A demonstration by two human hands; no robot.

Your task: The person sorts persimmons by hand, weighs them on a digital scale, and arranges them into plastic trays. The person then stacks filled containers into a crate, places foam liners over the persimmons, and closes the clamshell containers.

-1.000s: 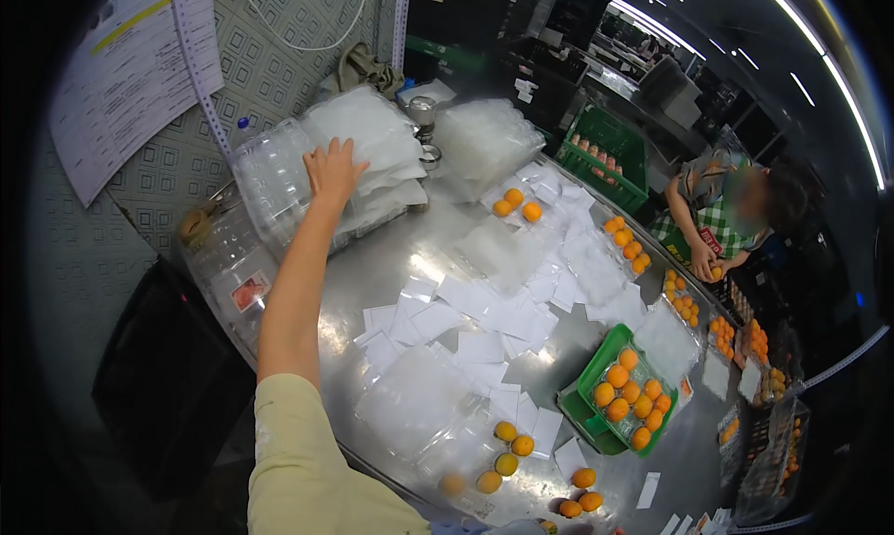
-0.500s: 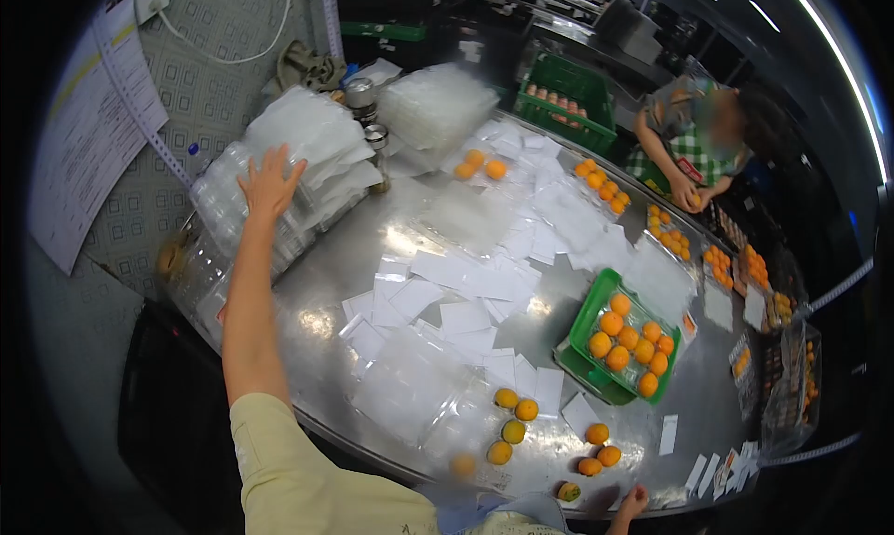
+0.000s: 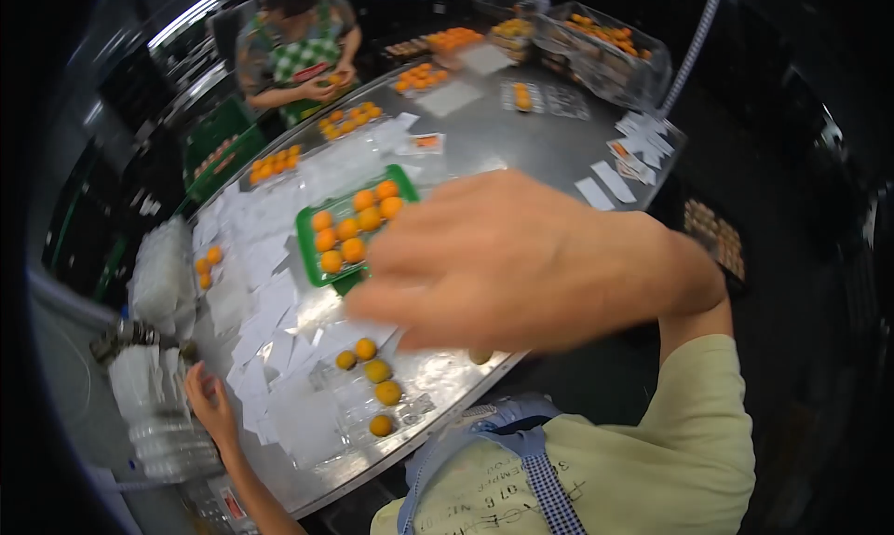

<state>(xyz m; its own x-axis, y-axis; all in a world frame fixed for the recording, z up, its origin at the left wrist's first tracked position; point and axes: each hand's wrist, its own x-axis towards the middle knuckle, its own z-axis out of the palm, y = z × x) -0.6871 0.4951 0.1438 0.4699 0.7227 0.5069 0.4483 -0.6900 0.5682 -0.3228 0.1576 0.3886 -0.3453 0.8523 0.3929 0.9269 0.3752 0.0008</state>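
Observation:
My right hand (image 3: 484,265) is raised large and blurred in front of the camera, over the table; its fingers curl down and hide part of the green tray. My left hand (image 3: 212,400), fingers apart, is beside the stack of clear plastic trays (image 3: 163,433) at the lower left. Behind my right hand, the green tray (image 3: 307,242) bears a clear pack of orange fruits (image 3: 352,250). Several yellow-orange fruits (image 3: 377,371) lie on and beside a clear tray near the front edge.
White papers (image 3: 270,325) are scattered over the metal table (image 3: 521,148). Across it, a person (image 3: 303,55) in a green checked apron holds a fruit. Fruit packs (image 3: 349,121) line the far edge; a bagged crate (image 3: 605,55) stands at the back right. White slips (image 3: 610,181) lie right.
The view has swung to the right. My right hand has come up in front of the camera. My left hand has left the top of the plastic stack and is now beside it.

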